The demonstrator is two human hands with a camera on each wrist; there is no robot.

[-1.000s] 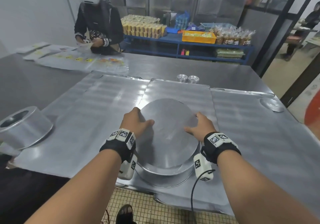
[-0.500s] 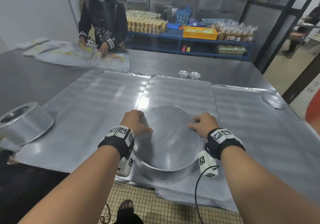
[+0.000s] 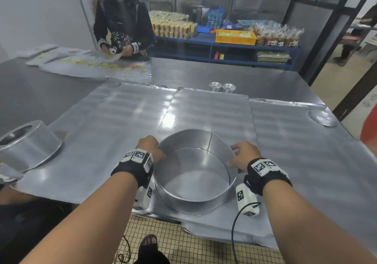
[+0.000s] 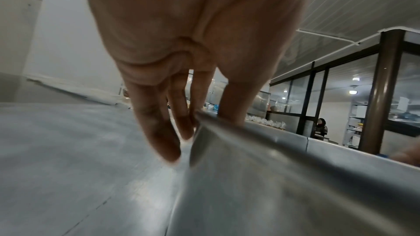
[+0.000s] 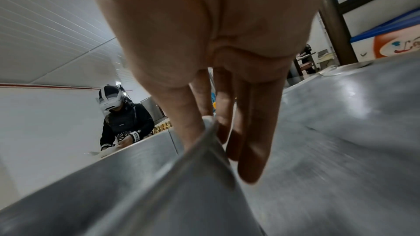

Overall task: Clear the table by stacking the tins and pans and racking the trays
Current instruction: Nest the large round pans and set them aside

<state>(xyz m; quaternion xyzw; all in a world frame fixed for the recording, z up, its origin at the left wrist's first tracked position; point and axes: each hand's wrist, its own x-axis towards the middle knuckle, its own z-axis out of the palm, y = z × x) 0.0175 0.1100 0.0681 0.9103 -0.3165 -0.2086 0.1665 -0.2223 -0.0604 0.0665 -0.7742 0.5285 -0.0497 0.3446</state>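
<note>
The rim of the round pan point(image 3: 194, 174) is pinched by the fingers point(image 4: 159, 132) of the left hand point(image 3: 150, 148) and right hand point(image 3: 243, 155), thumbs inside, opposite sides, probably for a level lift. The pan is held mouth-up at the counter's point(image 3: 295, 161) near edge; another pan point(image 3: 28, 143) stands well to its left.

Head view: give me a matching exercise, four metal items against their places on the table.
Items:
1. round pan
2. second pan
3. two small tins
4. flat round disc

Places:
A. far right edge
B. far side, centre
C. left edge
D. near edge, gripped at the rim by left hand and right hand

Pairs: 1-D, 2-C, 3-B, 4-A
</note>
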